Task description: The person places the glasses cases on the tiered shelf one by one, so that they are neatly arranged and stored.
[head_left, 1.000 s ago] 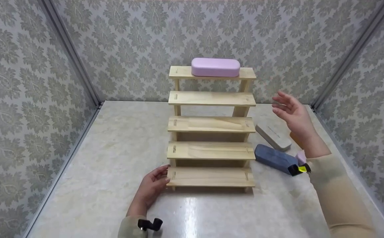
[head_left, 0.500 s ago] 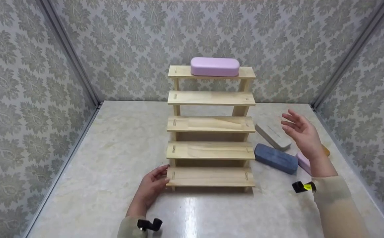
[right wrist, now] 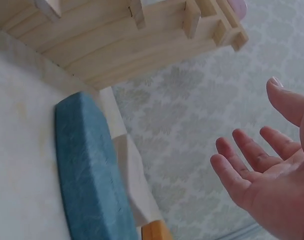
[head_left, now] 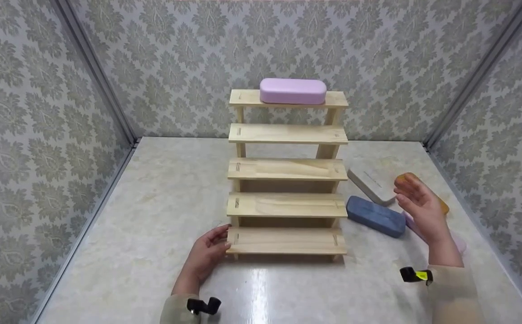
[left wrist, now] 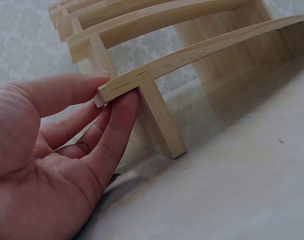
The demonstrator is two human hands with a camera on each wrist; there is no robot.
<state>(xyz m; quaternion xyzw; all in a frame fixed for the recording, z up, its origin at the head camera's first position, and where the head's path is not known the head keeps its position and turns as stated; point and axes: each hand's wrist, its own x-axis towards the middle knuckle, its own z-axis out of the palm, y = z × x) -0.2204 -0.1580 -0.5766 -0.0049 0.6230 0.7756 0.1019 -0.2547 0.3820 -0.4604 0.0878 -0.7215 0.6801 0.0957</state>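
A stepped wooden rack (head_left: 287, 206) with several shelves stands mid-table. On its top shelf lies a lilac case (head_left: 292, 92). My left hand (head_left: 207, 252) pinches the left end of the lowest shelf (left wrist: 137, 75), thumb above and fingers beneath, as the left wrist view shows. Right of the rack, my right hand (head_left: 425, 216) is held above several cases, fingers loosely bent and holding nothing. Near it are a blue case (head_left: 375, 216), a whitish case (head_left: 371, 184), an orange case (head_left: 443, 206) and a second lilac case (head_left: 458, 243), the last two partly hidden by the hand.
The pale marbled table (head_left: 153, 193) is enclosed by patterned walls (head_left: 180, 67) at the back and both sides. Grey metal strips (head_left: 99, 67) run along the corners. The blue case lies close to the rack's right side.
My right hand has moved down and toward me, from beside the upper shelves to over the cases on the right. My left hand has kept its place on the lowest shelf.
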